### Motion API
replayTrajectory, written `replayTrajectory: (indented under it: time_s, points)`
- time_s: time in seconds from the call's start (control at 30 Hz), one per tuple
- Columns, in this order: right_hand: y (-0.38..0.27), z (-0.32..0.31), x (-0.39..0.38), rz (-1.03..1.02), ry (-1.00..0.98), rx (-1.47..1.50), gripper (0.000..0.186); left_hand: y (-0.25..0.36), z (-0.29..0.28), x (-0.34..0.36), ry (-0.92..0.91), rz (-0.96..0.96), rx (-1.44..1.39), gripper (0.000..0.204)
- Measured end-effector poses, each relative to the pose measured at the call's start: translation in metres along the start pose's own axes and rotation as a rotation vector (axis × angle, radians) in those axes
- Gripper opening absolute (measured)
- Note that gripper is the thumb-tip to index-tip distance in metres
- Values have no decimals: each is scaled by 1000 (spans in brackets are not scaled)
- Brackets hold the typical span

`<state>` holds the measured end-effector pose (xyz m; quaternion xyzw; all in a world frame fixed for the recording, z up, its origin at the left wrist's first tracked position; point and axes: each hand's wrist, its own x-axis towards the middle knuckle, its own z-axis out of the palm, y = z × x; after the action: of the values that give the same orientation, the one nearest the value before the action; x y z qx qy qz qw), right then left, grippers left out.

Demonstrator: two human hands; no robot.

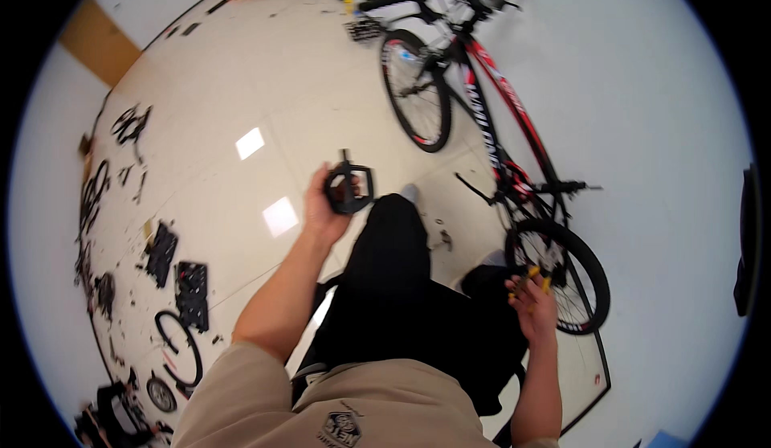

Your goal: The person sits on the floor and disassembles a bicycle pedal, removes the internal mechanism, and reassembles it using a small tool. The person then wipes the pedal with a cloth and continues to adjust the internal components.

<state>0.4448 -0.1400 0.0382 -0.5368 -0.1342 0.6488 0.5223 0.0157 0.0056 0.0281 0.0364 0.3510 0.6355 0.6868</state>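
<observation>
In my left hand (324, 211) is a black bicycle pedal (369, 183), an open frame with its short spindle pointing up, away from me. My fingers wrap round its left side. My right hand (536, 307) is closed on yellow-handled pliers (533, 273); their jaws are too small and blurred to make out. Just beyond that hand stands a black and red bicycle (514, 106) against the wall. Its near wheel (598, 291) is close to my right hand, and a crank arm (475, 188) sticks out toward my knees.
Small metal parts (443, 239) lie on the floor between my feet. To the left are two black tool cases (192, 295), a loose tyre (193, 351), a small wheel (161, 393) and several scattered bike parts (131, 126). A wire basket (365, 30) shows by the handlebar.
</observation>
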Motion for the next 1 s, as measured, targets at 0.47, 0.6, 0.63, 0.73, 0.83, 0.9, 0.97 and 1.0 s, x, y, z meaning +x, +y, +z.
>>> replayTrajectory:
  time_s: [0.47,0.6,0.63,0.73,0.83,0.9,0.97,1.0]
  points:
    - [-1,0,2,25,-15,38,28,5,13,-15,58,-42,24,33]
    - [-1,7,2,21,4,54,28,7,15,-19,70,-41,40,33]
    - [-4,11,-1,20,30,58,27,6,16,-21,54,-43,45,31]
    - [-4,-4,4,32,-52,-29,29,4,25,-23,137,-40,33,34]
    - [-12,3,-3,107,-18,-32,32,2,27,-23,191,-26,31,34]
    - [-8,3,-1,82,-18,-40,31,2,24,-21,158,-24,43,35]
    - [-3,3,1,57,-6,-46,30,1,23,-20,154,-22,48,35]
    - [-2,3,1,55,3,-39,30,1,24,-20,166,-19,47,36]
